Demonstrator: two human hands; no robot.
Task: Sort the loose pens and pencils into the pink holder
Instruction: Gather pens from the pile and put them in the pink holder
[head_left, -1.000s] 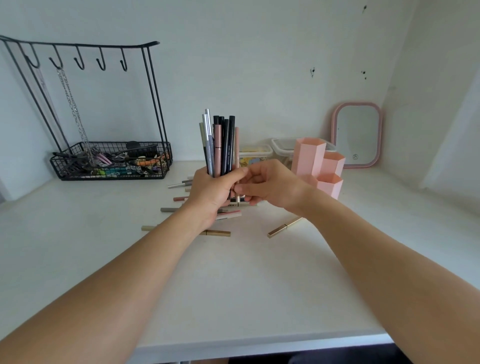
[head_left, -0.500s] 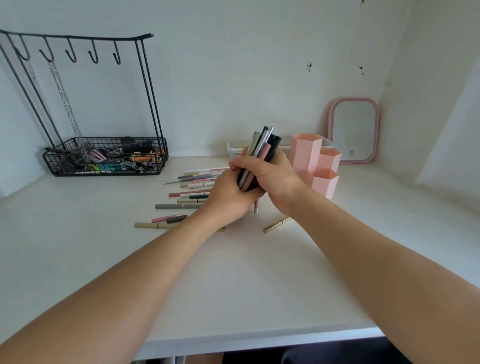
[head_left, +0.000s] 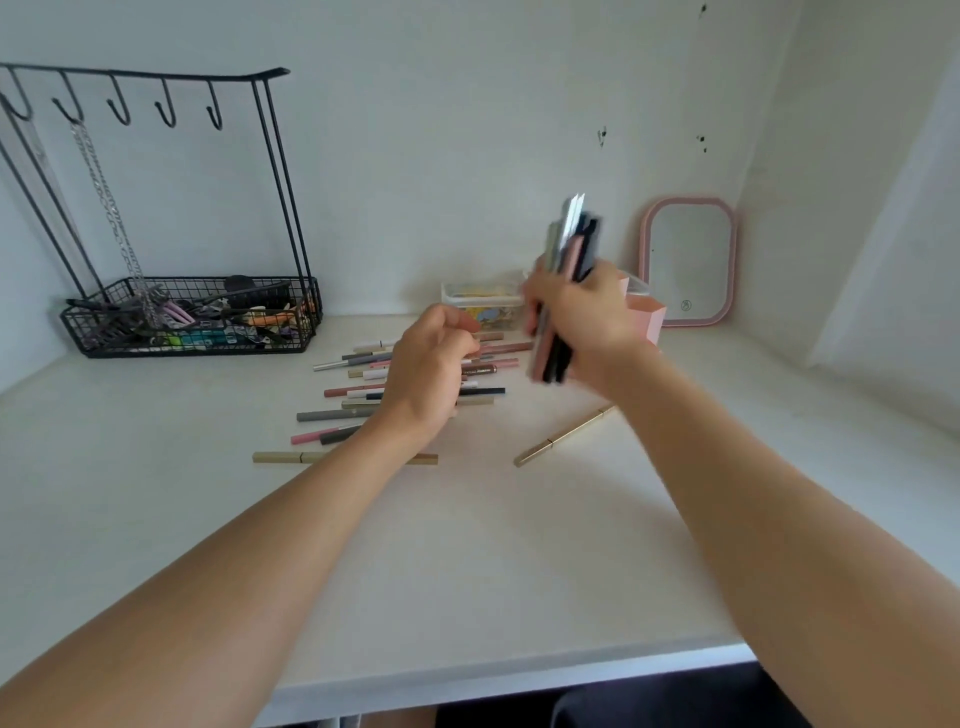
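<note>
Head view: right hand (head_left: 582, 322) grips pen bundle (head_left: 563, 291) before pink holder (head_left: 647, 325); left hand (head_left: 431, 369) loosely curled, holding nothing, over loose pens (head_left: 363, 395).

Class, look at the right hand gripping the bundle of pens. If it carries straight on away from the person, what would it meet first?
Probably the pink holder, just behind the right hand and its bundle of pens; depth is unclear.
</note>
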